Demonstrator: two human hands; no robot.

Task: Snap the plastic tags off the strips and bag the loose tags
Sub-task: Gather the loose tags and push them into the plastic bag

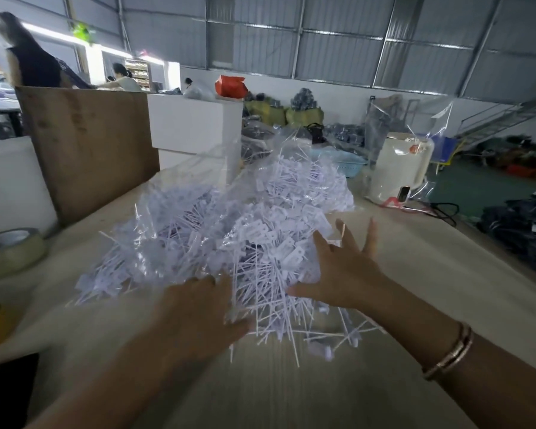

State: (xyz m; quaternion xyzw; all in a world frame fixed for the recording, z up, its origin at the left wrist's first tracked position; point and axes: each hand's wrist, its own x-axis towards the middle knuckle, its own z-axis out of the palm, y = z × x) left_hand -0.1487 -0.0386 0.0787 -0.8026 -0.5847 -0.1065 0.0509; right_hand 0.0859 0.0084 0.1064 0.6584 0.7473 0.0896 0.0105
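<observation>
Head view: mid-frame, the tag pile (229,243) in its clear bag (198,168) is being corralled; left hand (198,308) flat-fingered, right hand (341,267) splayed wide, likely so nothing is being scattered.

- The left hand (195,308) is reaching forward palm down, its fingers lying fairly straight, though motion blur is hiding their tips.
- The right hand (344,270) is stretching out with fingers spread wide and straight, thumb pointing inward.
- The right wrist is wearing a bracelet (449,351).
</observation>
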